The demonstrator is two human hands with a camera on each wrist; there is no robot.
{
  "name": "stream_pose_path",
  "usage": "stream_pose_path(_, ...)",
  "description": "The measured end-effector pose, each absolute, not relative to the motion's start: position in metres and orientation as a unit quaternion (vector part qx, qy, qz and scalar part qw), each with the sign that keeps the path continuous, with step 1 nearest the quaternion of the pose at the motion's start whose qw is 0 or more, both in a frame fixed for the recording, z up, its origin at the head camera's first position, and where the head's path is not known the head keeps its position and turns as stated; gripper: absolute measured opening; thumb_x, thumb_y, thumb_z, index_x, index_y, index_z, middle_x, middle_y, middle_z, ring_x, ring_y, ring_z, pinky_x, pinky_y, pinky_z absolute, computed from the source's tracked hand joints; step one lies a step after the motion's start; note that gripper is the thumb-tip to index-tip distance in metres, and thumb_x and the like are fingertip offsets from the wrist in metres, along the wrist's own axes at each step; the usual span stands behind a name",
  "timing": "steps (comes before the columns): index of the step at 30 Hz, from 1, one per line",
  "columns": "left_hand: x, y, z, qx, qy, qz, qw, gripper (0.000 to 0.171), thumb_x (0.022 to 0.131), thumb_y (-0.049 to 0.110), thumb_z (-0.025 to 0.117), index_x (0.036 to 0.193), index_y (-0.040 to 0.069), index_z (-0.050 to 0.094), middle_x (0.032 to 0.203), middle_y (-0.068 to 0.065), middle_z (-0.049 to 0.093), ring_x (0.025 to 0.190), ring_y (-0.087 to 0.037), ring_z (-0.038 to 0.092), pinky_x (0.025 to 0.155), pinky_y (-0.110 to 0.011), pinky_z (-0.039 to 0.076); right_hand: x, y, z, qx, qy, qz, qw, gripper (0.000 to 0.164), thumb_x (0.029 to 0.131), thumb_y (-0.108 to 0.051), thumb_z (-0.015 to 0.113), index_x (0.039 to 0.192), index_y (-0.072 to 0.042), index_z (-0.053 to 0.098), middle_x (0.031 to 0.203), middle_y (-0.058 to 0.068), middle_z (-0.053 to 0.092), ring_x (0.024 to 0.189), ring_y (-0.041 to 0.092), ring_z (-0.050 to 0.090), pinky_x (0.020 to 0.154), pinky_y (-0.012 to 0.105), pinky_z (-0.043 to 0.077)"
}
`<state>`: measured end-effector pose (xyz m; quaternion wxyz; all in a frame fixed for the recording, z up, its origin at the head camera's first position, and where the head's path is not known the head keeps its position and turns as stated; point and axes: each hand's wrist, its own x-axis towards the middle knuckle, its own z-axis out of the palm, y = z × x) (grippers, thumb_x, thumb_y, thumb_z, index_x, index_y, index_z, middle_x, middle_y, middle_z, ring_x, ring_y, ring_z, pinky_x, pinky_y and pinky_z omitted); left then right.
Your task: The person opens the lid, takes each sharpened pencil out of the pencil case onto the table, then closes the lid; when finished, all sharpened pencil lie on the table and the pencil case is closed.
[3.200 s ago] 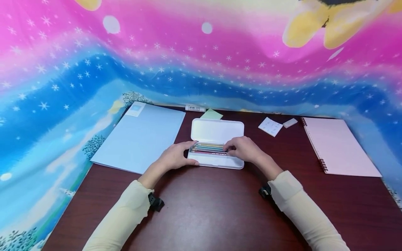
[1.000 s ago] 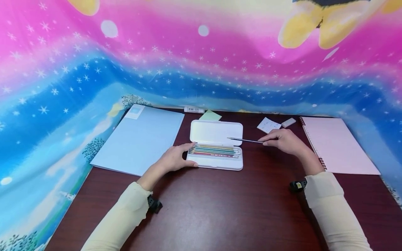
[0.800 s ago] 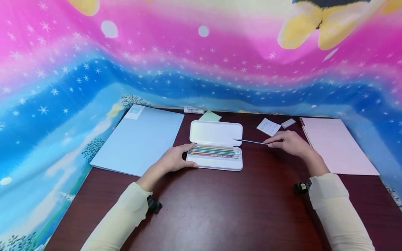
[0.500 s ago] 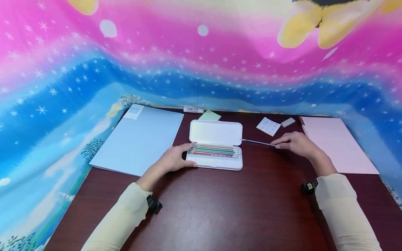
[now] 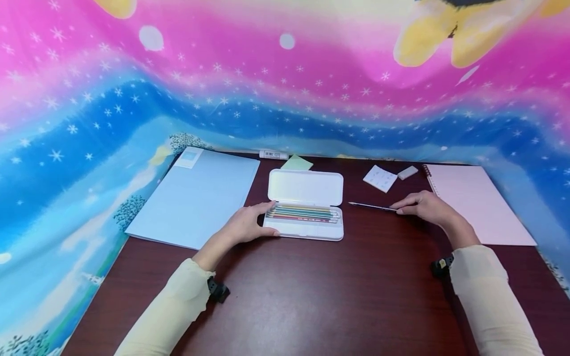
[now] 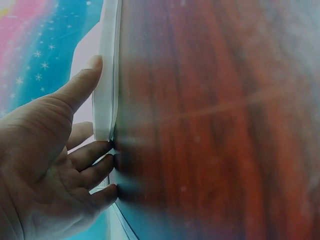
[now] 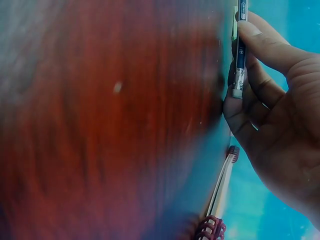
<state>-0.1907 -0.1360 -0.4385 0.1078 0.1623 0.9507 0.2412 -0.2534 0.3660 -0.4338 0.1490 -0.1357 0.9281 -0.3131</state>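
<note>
An open white pencil case (image 5: 309, 232) stands in the middle of the table, its lid (image 5: 305, 187) tipped back. Several pencils (image 5: 303, 213) lie side by side inside. My left hand (image 5: 245, 225) holds the case by its left end; in the left wrist view its thumb presses the case's front side and the other fingers are at the end and behind. To the right of the case, my right hand (image 5: 427, 207) pinches a dark pencil (image 5: 371, 205) near its rear end, tip pointing left, low over or on the table. The right wrist view shows its white eraser (image 7: 237, 93).
A light blue folder (image 5: 205, 198) lies at left, a pink spiral notebook (image 5: 485, 207) at right. Behind the case are a white tube (image 5: 273, 155) and green paper (image 5: 297, 162). A white patterned square (image 5: 380, 178) and an eraser (image 5: 407, 172) lie at back right. A printed cloth (image 5: 267, 109) hangs behind.
My right hand has taken the dark pencil out of the case and moved right with it. Lately it has come lower, the tip now past the case's right edge. My left hand stays put.
</note>
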Motion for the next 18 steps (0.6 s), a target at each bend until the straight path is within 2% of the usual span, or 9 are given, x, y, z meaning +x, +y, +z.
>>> stream_pose_path(9,-0.1905,-0.1365,-0.4405,0.168,0.951,0.236,0.106,0.092,0.084,0.052,0.079,0.158,0.018,0.037,0.158,-0.012,0.046,0.142,-0.030,0.049,0.113,-0.049,0.043,-0.2557,0.3682,-0.4389,-0.129,0.935,-0.295,0.151,0.021,0.096,-0.014,0.069,0.114,-0.018,0.080,0.113,0.011,0.072,0.103,0.022,0.062,0.085,0.031,0.052)
stream_pose_path(18,-0.1904,-0.1364,-0.4389,0.169,0.951,0.236,0.104,0.092,0.084,0.052,0.079,0.158,0.017,0.037,0.158,-0.012,0.046,0.142,-0.030,0.049,0.113,-0.049,0.043,-0.2552,0.3708,-0.4376,-0.126,0.938,-0.288,0.143,0.020,0.096,-0.016,0.069,0.113,-0.018,0.080,0.111,0.011,0.070,0.102,0.025,0.060,0.085,0.036,0.050)
